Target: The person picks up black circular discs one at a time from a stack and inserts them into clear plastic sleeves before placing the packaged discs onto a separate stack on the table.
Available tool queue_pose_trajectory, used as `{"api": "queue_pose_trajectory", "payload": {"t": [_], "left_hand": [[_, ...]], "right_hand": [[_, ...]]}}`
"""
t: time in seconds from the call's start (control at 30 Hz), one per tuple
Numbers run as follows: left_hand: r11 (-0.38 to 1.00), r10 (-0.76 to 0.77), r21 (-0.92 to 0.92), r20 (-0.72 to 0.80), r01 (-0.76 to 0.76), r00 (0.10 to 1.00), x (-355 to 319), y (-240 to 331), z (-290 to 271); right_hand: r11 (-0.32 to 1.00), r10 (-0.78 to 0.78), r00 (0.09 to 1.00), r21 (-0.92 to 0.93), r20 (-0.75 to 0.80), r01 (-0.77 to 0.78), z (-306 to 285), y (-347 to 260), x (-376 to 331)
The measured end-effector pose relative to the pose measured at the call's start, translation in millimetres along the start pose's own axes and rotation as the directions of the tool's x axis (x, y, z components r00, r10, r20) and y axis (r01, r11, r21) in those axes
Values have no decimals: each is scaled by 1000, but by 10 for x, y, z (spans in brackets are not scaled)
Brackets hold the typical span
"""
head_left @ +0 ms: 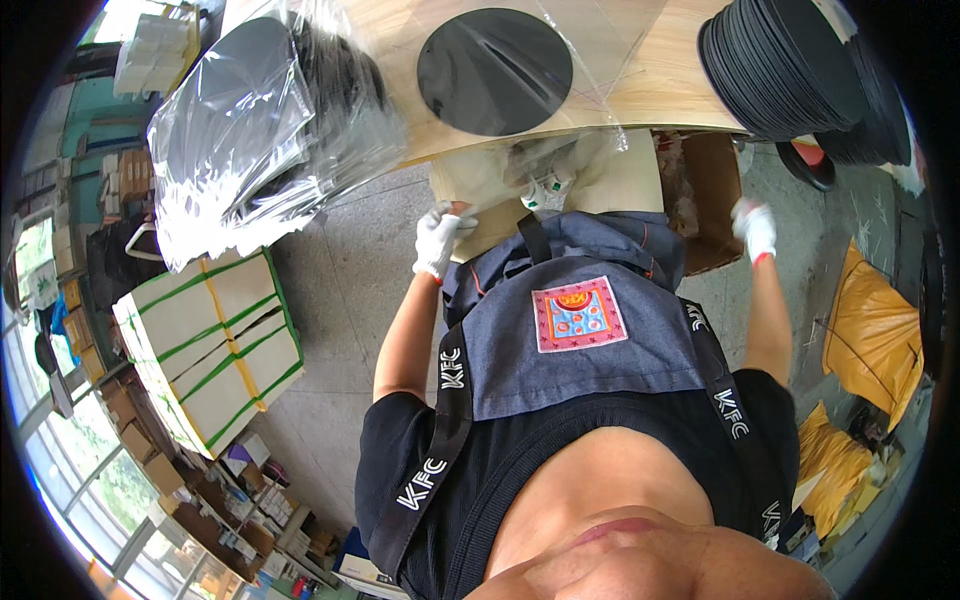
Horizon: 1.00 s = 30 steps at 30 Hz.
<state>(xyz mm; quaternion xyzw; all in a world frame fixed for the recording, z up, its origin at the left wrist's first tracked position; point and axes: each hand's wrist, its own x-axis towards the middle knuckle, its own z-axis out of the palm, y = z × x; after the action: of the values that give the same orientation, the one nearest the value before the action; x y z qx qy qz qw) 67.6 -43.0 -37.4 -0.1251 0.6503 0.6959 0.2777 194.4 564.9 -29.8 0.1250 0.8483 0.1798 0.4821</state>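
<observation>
Both my hands wear white gloves. My left hand (438, 238) is curled on the left edge of a pale cardboard box (610, 180) that sits on the floor under the table edge. My right hand (755, 228) grips the box's brown right flap (715, 190). White crumpled gloves or rags (545, 185) lie on top of the box. A single black disc (495, 70) in a clear plastic sleeve lies on the wooden table (660, 85) just beyond the box. My grey apron hangs between my arms.
A tall stack of black discs (790, 70) stands at the table's right end. Bagged discs in clear plastic (260, 130) hang over its left end. Strapped white bundles (215, 345) sit on the floor at left, yellow sacks (870, 330) at right.
</observation>
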Motion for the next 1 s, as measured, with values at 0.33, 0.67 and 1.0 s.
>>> {"api": "queue_pose_trajectory", "payload": {"t": [0.33, 0.67, 1.0], "left_hand": [[-486, 688, 632, 702, -604, 181, 541, 770, 246], [-181, 723, 685, 579, -706, 376, 242, 625, 73], [937, 300, 290, -382, -195, 874, 272, 166, 283]], "right_hand": [[907, -238, 264, -116, -935, 406, -1798, -1211, -564], [512, -368, -286, -449, -885, 732, -2078, -1667, -88], [662, 88, 334, 306, -938, 685, -1898, -2082, -350]]}}
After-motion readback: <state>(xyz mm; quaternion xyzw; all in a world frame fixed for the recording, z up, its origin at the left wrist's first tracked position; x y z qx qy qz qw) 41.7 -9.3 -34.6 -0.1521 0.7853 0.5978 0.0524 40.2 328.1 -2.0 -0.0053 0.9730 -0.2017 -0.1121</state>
